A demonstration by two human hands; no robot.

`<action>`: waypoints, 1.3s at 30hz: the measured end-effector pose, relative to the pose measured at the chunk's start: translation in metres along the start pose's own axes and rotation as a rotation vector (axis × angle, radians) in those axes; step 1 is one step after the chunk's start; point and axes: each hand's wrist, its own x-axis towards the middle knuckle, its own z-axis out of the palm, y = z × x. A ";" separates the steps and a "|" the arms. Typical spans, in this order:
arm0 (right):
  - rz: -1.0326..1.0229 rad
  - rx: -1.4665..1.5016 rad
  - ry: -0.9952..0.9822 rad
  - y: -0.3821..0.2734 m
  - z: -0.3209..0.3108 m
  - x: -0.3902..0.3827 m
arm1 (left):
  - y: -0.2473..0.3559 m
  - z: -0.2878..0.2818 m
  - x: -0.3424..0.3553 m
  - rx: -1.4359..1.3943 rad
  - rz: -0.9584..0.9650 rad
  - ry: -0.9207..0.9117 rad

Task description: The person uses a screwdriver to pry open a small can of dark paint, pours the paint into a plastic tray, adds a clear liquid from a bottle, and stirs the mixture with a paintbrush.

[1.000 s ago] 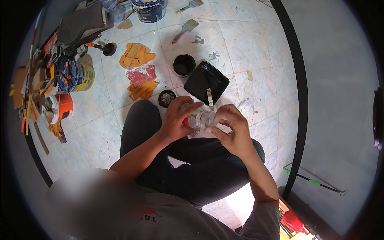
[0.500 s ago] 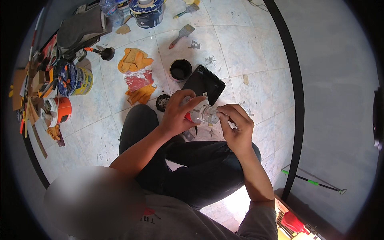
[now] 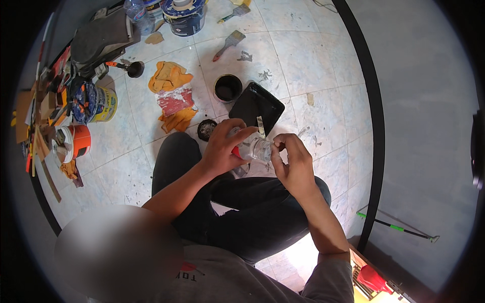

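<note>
Above my crossed legs, my left hand (image 3: 221,148) is wrapped round a clear bottle (image 3: 259,150) with a red band. The bottle lies tilted, its mouth pointing right. At that mouth my right hand (image 3: 295,165) has thumb and fingertips pinched together; whatever is between them, if anything, is too small to name. Just beyond the bottle lies a black paint tray (image 3: 268,103) with a light, dark-spotted strip (image 3: 260,126) at its near edge. A dark round container (image 3: 228,88) stands beside the tray, and a small dark round lid or dish (image 3: 206,130) is near my left hand.
On the tiled floor lie orange cloths (image 3: 171,77), a red, white-smeared piece (image 3: 175,102) and a paintbrush (image 3: 230,44). Paint buckets (image 3: 184,20) stand at the back. Tools and an orange bucket (image 3: 81,140) crowd the left. A grey wall (image 3: 424,101) rises on the right.
My right hand has shifted slightly left and down against the bottle's mouth. The bottle has tipped a little, and more of the spotted strip by the tray shows.
</note>
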 end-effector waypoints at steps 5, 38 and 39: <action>-0.010 -0.023 -0.027 -0.004 -0.001 0.001 | 0.002 -0.005 -0.001 0.016 0.004 -0.015; -0.042 -0.175 -0.146 -0.002 0.006 0.000 | -0.005 0.003 -0.006 -0.045 0.023 -0.014; -0.051 -0.173 -0.146 -0.001 0.006 0.000 | -0.006 0.004 -0.006 -0.038 0.025 -0.008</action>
